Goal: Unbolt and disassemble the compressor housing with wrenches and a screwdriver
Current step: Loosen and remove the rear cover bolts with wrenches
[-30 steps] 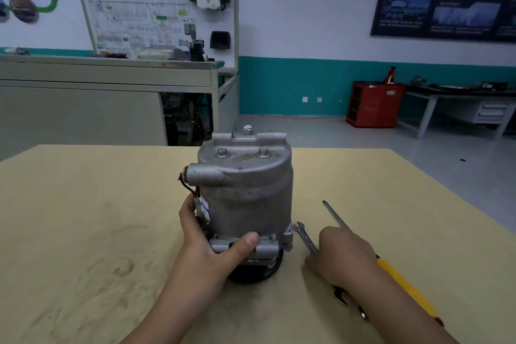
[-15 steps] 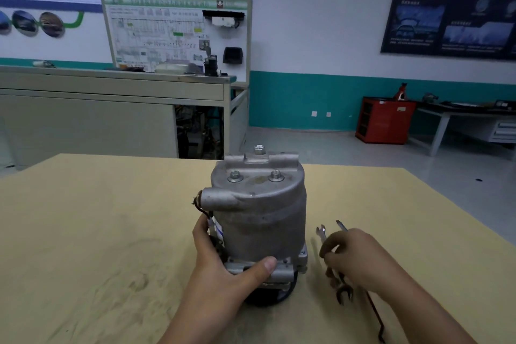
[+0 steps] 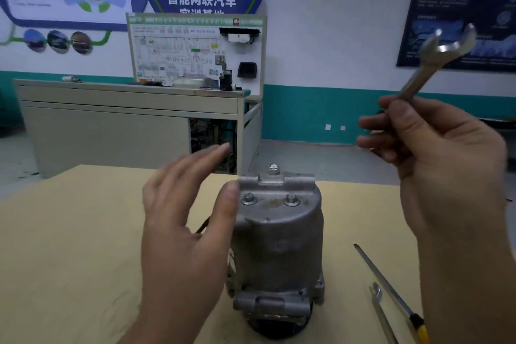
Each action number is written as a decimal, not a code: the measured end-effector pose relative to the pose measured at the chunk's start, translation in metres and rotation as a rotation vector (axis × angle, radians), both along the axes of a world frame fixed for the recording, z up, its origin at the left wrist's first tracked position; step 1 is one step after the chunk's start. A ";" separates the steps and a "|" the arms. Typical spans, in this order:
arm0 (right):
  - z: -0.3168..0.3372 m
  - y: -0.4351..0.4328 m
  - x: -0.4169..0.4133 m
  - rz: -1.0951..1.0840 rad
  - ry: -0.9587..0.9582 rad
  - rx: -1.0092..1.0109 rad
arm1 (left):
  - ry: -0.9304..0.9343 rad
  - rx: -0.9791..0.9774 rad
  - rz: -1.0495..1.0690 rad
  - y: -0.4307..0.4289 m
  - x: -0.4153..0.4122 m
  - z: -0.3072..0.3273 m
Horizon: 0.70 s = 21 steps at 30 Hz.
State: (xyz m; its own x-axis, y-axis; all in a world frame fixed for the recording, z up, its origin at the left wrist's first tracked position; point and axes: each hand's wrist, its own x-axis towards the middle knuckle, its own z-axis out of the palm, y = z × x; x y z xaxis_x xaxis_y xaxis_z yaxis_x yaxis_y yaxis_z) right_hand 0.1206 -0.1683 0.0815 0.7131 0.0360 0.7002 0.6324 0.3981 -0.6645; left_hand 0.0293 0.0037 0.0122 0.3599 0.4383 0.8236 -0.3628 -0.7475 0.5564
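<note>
1. The compressor housing (image 3: pixel 279 246) stands upright near the middle of the pale wooden surface (image 3: pixel 69 246), with its black pulley end (image 3: pixel 279 328) down.
2. Three bolts show on its upper end. One bolt (image 3: pixel 274 169) sits on the raised lug at the back, and a left bolt (image 3: pixel 249 198) and a right bolt (image 3: pixel 291 200) sit side by side on the flat face below it.
3. The left grip (image 3: pixel 184 218) is spread wide, fingers straight and slightly blurred, and holds nothing. It hangs just left of the housing's top. Its thumb tip lies at the left edge of the upper flange, and contact cannot be told.
4. The right grip (image 3: pixel 435 148) is raised well above and to the right of the housing. Its thumb and curled fingers pinch the shank of an open-ended wrench (image 3: pixel 435 64).
5. That wrench tilts up and to the right, its forked head at the top, clear of the housing.
6. A screwdriver (image 3: pixel 382 279) lies on the surface to the right of the housing. Its shaft tip points away from the person and its yellow handle is at the bottom edge of the view.
7. A second wrench (image 3: pixel 381 307) lies just beside the screwdriver on its left, roughly parallel to it.
8. Behind the surface stands a grey cabinet (image 3: pixel 125 126) carrying a white diagram board (image 3: pixel 195 47).
</note>
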 end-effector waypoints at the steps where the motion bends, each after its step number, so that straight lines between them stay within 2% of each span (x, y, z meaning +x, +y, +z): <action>1: 0.000 0.004 -0.003 -0.003 -0.040 0.029 | 0.053 0.074 -0.022 -0.001 0.000 0.012; 3: -0.002 0.013 -0.008 0.036 -0.081 0.094 | 0.193 0.170 -0.073 -0.005 0.004 0.032; 5: -0.003 0.021 -0.010 0.080 -0.087 0.116 | 0.281 0.160 -0.162 -0.008 0.011 0.045; 10: -0.009 0.033 -0.006 0.054 -0.035 -0.030 | 0.394 0.061 -0.411 -0.006 0.026 0.056; 16: -0.014 0.038 0.001 0.077 -0.033 -0.113 | 0.445 0.118 -0.369 -0.002 0.037 0.050; 21: -0.018 0.040 0.005 0.051 -0.107 -0.214 | 0.419 0.040 -0.379 0.001 0.042 0.046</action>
